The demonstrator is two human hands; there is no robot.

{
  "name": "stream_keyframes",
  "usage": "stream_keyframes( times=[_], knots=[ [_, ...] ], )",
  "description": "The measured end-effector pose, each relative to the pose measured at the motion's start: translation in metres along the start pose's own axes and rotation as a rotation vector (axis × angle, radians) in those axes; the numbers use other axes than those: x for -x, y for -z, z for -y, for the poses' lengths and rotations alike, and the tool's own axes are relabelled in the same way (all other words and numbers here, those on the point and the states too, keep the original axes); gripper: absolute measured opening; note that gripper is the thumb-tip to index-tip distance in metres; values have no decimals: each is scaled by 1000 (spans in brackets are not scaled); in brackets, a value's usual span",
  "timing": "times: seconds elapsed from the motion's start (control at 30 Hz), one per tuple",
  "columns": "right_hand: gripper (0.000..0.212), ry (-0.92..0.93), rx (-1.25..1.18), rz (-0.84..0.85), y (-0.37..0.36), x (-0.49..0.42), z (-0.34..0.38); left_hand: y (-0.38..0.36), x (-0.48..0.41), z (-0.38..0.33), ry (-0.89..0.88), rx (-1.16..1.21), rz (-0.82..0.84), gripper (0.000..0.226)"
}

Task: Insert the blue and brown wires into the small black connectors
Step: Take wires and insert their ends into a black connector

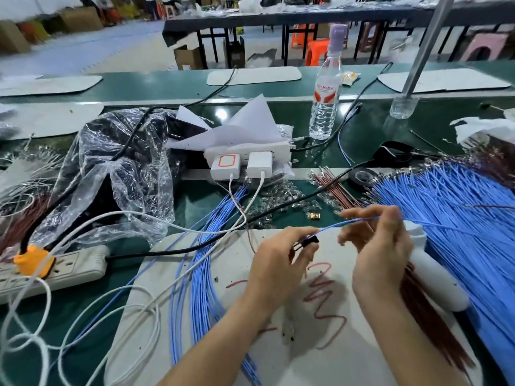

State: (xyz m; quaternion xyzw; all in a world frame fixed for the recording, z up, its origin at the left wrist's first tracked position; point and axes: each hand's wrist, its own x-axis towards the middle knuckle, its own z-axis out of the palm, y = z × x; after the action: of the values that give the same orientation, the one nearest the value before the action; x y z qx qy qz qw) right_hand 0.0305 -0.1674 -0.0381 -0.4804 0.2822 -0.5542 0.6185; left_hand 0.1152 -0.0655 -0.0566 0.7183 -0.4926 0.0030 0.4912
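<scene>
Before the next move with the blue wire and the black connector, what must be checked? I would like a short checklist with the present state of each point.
1. Left hand grips the black connector: ok.
2. Right hand pinches the blue wire: ok.
3. Blue wire leads straight to the connector, without a kink: ok.
4. Wire end fully seated in its slot: cannot tell, too small.
5. A brown wire already in the connector: cannot tell.
6. Loose brown wires lie on the table for the next step: ok.
</scene>
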Motion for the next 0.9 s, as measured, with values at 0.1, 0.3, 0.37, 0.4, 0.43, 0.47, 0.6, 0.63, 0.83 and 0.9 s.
stream_keyframes(
  times=[0.1, 0.3, 0.37, 0.4, 0.43, 0.47, 0.6, 0.63, 0.83, 0.9],
  knots=[
    [37, -41, -156, -36, 4, -8, 10, 3, -2, 6, 46, 55, -25, 22],
    [19, -173, 38, 316, -6, 8, -3, 2, -3, 4, 27, 69, -19, 22],
    [29, -178, 7, 267, -7, 8, -2, 1, -3, 7, 52, 65, -12, 20],
    [31, -170, -20, 211, -5, 5, 0, 1, -3, 8, 71, 80, -15, 19],
    [32, -152, -41, 164, -4, 2, 4, 1, -2, 10, 93, 108, -16, 18],
    [33, -128, -50, 139, -1, -1, 7, 0, -2, 10, 121, 141, -13, 18],
    [36, -11, 9, 176, 0, 4, 11, -2, -1, 10, 186, 242, 16, 18],
    [36, 29, 32, 182, -1, 7, 10, -2, 0, 10, 185, 249, 17, 19],
    [28, 303, 108, 160, -4, 17, 13, -2, -1, 9, 170, 255, -4, 25],
    [26, 377, 142, 177, -4, 18, 12, -3, 0, 9, 167, 249, 8, 26]
  ],
)
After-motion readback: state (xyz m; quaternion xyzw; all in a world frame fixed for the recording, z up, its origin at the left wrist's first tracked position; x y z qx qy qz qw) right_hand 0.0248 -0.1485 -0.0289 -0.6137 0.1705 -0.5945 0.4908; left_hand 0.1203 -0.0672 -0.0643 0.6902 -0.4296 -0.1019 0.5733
